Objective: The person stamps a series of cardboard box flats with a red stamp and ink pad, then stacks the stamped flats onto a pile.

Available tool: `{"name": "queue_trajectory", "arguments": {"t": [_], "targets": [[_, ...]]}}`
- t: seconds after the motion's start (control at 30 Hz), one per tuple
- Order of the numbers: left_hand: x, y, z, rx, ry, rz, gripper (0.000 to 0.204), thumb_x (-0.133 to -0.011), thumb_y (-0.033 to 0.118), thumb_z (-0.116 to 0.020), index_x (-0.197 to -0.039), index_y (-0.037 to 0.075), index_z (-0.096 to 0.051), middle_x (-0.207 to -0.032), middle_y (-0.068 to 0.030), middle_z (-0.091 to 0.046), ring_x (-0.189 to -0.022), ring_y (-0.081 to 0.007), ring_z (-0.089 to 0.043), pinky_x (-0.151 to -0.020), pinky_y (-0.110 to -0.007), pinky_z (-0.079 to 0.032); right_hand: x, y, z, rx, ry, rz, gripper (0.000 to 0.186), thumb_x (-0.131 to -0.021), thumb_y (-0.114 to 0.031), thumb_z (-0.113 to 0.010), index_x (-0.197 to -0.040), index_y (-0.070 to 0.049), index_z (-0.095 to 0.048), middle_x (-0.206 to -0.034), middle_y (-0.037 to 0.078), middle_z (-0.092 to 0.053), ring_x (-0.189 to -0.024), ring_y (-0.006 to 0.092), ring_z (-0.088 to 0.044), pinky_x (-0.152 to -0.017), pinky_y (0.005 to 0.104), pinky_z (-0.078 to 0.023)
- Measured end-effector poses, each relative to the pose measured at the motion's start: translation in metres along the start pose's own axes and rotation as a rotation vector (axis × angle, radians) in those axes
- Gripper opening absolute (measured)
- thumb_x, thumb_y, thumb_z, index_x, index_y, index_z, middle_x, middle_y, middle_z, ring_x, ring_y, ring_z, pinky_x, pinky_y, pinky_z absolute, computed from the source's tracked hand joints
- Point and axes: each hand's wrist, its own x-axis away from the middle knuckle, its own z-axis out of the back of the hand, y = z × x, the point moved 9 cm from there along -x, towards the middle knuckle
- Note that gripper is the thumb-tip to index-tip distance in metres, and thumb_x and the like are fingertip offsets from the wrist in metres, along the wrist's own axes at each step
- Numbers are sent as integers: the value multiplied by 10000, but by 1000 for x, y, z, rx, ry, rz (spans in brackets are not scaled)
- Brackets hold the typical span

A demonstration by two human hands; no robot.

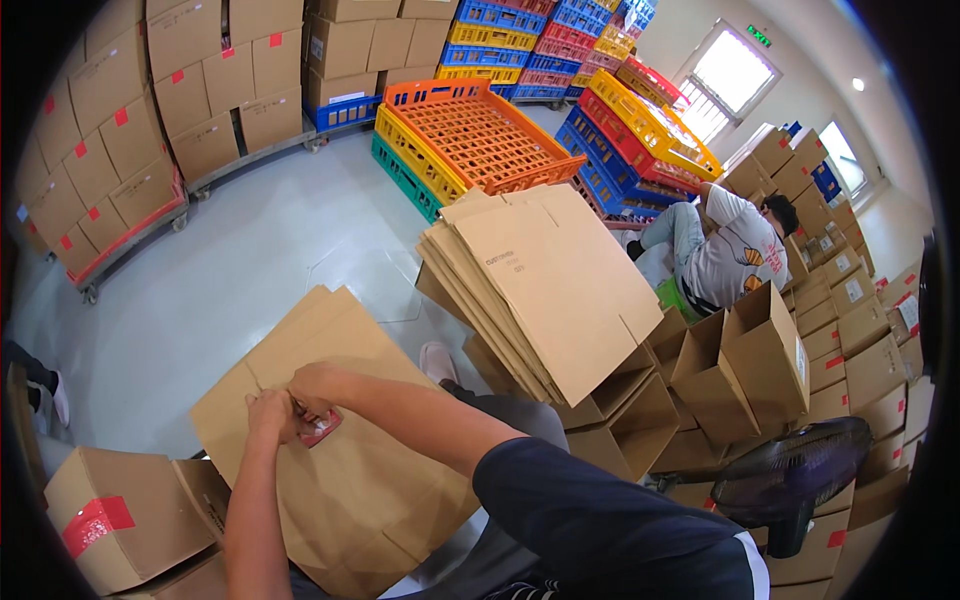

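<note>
A flattened cardboard box [350, 480] lies tilted across my lap, with slots cut in its near and far edges. Over its upper left part, my left hand [272, 415] and my right hand [316, 388] meet, fingers closed in a pinch. What they pinch is too small and too covered to make out. Just under my fingers shows a small shiny red piece [322, 428], partly hidden; whether it is stuck to the cardboard or held, I cannot tell. Ahead of my right forearm rests a stack of flattened cardboard boxes [560, 280].
A taped box [125, 515] stands by my left elbow. Open boxes [735, 370] and a black fan [795, 470] are at my right. Orange crates [490, 130] stand ahead; a person [730, 250] sits beyond the stack. Loaded trolleys [135, 240] line the far left.
</note>
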Motion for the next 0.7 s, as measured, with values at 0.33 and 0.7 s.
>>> {"name": "queue_trajectory", "arguments": {"t": [0.33,0.7], "targets": [[23,17,6,39,209,-14,250,-621,319,-897,-781,173,-773,-849,-48,-728,-961,-242,-599,-874,-403,-366,12,-3,-9,2,145,34,172,-735,-171,-785,-877,-76,-762,-910,188,-739,-864,371,-717,-762,442,-571],[60,41,0,-10,610,-82,232,-656,247,-871,-776,77,-770,-888,-54,-722,-933,-249,-613,-913,-418,-388,43,-14,-25,172,316,8,163,-817,-190,-717,-915,-62,-743,-958,136,-741,-892,327,-730,-784,434,-589]]}}
